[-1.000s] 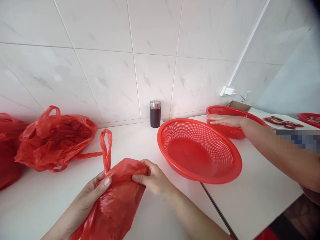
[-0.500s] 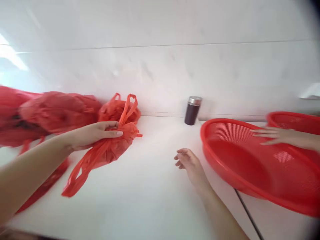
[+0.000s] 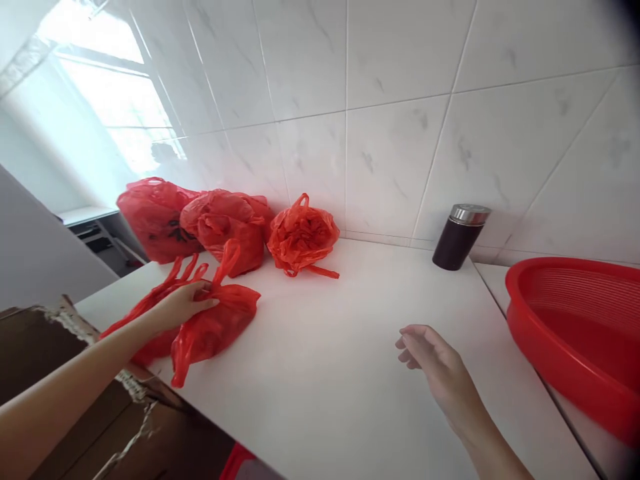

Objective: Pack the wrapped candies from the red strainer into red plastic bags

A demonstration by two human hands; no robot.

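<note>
My left hand [image 3: 185, 305] grips the gathered neck of a red plastic bag [image 3: 223, 327], whose loose handles stick up and hang down around my fingers. The bag is at the table's left side, up against another red bag [image 3: 150, 350] that my forearm partly covers. What is inside the bag cannot be made out. Over the white tabletop, my right hand [image 3: 437, 363] hovers with its fingers loosely bent and apart, holding nothing. A crumpled bundle of red bags [image 3: 305, 237] sits by the wall, beyond my left hand.
More full red bags [image 3: 225, 223] line the wall at the back left. A dark flask [image 3: 460, 237] with a silver lid stands near the wall. At the right is a large red plastic basket [image 3: 560, 353]. A torn cardboard box [image 3: 95, 407] stands below the table's left edge.
The view has swung left. My left hand has carried the red bag left and down, beside the other bag. My right hand stays empty; the co-worker's hand at the baskets is out of view.
</note>
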